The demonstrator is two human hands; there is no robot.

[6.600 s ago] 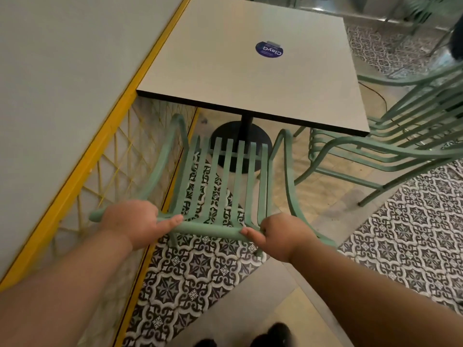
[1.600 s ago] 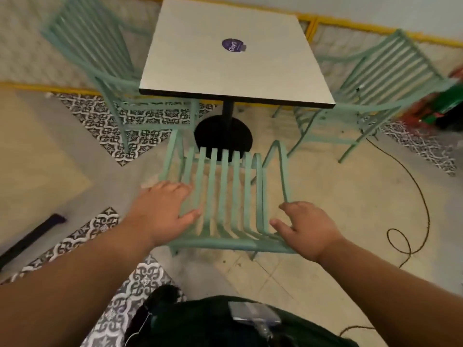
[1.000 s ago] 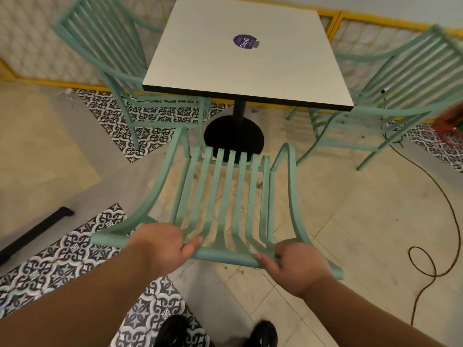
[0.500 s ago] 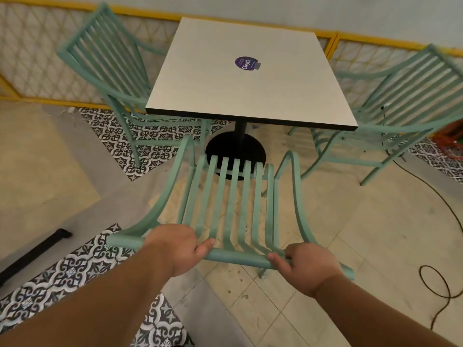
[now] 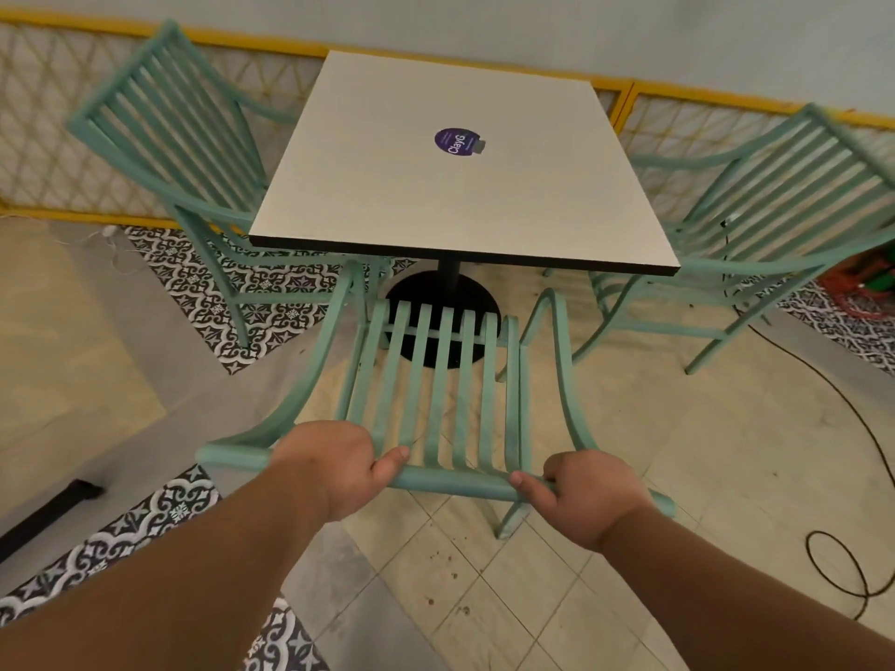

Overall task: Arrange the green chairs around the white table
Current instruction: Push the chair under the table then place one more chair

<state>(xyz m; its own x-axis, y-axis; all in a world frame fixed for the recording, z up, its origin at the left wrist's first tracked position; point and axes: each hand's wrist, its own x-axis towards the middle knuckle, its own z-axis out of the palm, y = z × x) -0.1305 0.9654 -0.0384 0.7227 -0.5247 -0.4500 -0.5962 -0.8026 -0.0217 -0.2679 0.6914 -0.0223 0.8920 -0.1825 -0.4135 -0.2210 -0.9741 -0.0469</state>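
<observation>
Our left hand [image 5: 334, 464] and right hand [image 5: 588, 496] grip the top rail [image 5: 455, 481] of the chair [image 5: 436, 380], fingers [image 5: 392, 463] clamped round it; the chair faces the tabletop [image 5: 436, 196].

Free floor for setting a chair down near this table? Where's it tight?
Free: tiled floor between the held chair, the right chair and the black cable; grey floor left of it, this side of the left chair. Tight: under the near edge of the white table, where chair arms and legs crowd the black base.

"ClayG" on table sticker [image 5: 457, 141]
</observation>
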